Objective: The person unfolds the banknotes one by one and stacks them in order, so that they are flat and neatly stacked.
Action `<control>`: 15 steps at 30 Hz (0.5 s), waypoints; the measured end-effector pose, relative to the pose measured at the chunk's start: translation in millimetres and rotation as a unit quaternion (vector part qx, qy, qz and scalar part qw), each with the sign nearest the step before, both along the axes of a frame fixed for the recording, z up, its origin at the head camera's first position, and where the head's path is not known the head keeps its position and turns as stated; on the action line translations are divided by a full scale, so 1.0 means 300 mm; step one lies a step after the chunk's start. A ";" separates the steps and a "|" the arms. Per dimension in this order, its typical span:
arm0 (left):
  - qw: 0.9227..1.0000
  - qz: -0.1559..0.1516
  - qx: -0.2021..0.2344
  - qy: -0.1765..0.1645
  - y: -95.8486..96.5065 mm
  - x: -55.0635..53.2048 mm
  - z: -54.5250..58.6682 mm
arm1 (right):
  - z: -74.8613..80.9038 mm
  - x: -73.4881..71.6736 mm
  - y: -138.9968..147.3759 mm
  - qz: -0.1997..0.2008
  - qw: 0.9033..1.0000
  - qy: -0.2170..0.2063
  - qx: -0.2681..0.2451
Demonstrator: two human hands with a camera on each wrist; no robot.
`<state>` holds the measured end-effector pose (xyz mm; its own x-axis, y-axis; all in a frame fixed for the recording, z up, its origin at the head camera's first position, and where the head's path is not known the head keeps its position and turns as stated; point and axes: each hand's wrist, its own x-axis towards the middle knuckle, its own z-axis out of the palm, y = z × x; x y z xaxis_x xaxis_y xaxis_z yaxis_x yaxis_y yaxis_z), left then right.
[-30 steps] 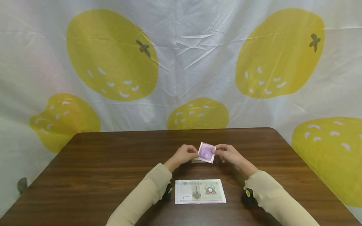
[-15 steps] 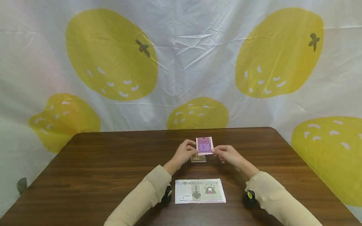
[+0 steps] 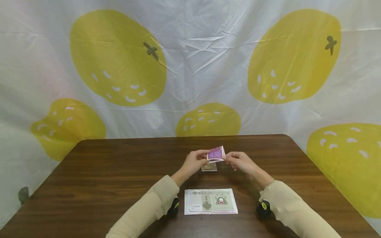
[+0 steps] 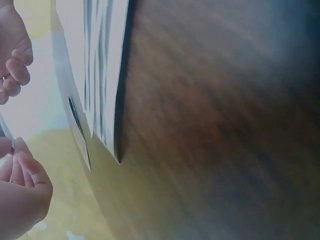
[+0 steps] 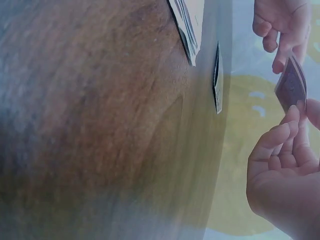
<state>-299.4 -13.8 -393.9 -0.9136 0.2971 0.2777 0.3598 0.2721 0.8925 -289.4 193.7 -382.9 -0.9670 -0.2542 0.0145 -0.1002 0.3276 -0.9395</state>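
Observation:
A folded purple play banknote (image 3: 215,154) is held up above the far part of the table, with a white edge and a loose lower flap showing. My left hand (image 3: 192,162) pinches its left side between thumb and fingers. At its lower right corner my right hand (image 3: 242,164) pinches it as well. The right wrist view has the folded note (image 5: 291,90) edge-on between both hands. Just below it, a brown folded note (image 3: 209,166) lies on the table. In the left wrist view my left hand (image 4: 25,192) mostly hides the purple note.
Nearer to me, a stack of flat paper notes (image 3: 210,202), with a green-grey "1" note on top, lies between my forearms. A brown wooden table (image 3: 119,185) is underneath. Behind its far edge hangs a white cloth (image 3: 202,76) printed with yellow fruit.
The purple note was tilted with a paler face showing, then turned upright to a darker purple face. Now it leans with its flap slightly parted. My left fingers have shifted onto its upper left edge.

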 end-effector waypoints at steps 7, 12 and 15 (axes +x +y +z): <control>0.998 0.008 -0.048 0.036 -0.009 0.013 0.002 | 0.015 0.011 0.007 0.018 1.000 0.021 0.008; 0.994 0.011 -0.066 0.086 -0.015 0.017 0.001 | 0.017 0.011 0.016 0.034 0.999 0.028 0.015; 0.987 0.032 -0.072 0.141 -0.017 0.020 0.004 | 0.016 0.009 0.021 0.035 0.999 0.028 0.015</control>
